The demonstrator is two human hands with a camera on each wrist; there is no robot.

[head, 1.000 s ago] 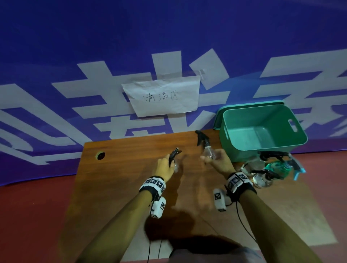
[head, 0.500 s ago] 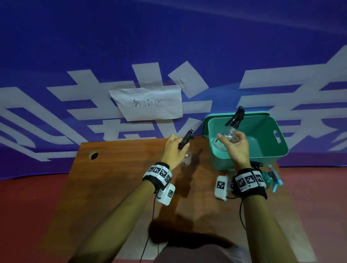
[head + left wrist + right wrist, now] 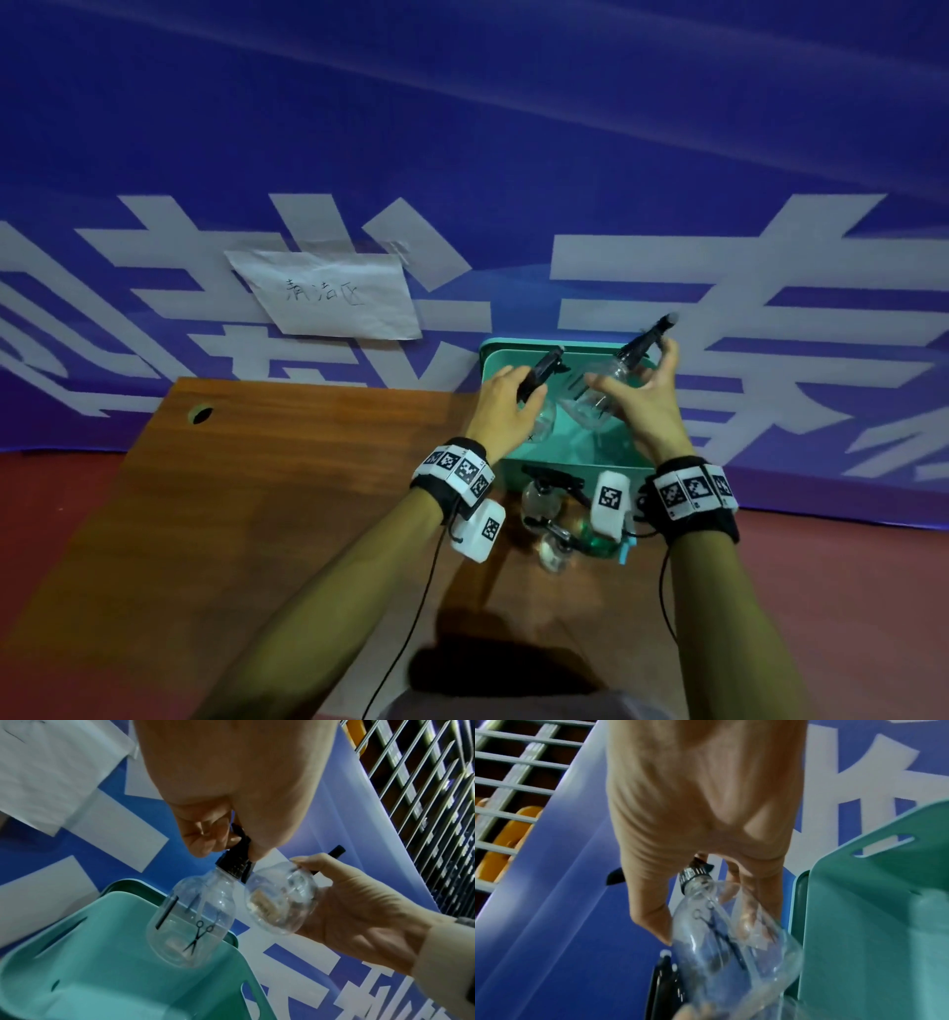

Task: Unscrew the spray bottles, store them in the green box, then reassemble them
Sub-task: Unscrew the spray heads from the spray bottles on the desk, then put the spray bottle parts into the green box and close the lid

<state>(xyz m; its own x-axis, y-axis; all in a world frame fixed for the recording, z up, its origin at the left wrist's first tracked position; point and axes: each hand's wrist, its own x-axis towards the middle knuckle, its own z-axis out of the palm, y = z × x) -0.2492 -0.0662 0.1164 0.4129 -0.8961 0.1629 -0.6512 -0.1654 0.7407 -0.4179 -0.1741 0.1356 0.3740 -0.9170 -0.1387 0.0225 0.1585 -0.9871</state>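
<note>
Both hands hover over the open green box point(image 3: 590, 345) at the table's back right. My left hand point(image 3: 518, 398) grips the black sprayer head point(image 3: 544, 366) of a clear spray bottle point(image 3: 190, 923), which hangs just above the box point(image 3: 102, 973). Beside it, my right hand point(image 3: 634, 383) holds a second clear bottle point(image 3: 595, 398) round its body, tilted, with its black sprayer point(image 3: 648, 336) pointing up and away. In the right wrist view the fingers wrap that bottle point(image 3: 718, 943) beside the box wall point(image 3: 872, 923). Both sprayer heads sit on their bottles.
Three more spray bottles lie on the wooden table point(image 3: 308, 488) in front of the box: two clear ones point(image 3: 542, 501) point(image 3: 554, 552) and a green one point(image 3: 590, 534). A paper sign point(image 3: 328, 295) hangs on the blue banner behind. The table has a cable hole point(image 3: 201, 413).
Both hands have risen from the table and moved right and back, each carrying its bottle, until they hang over the green box. The left bottle now hangs just above it.
</note>
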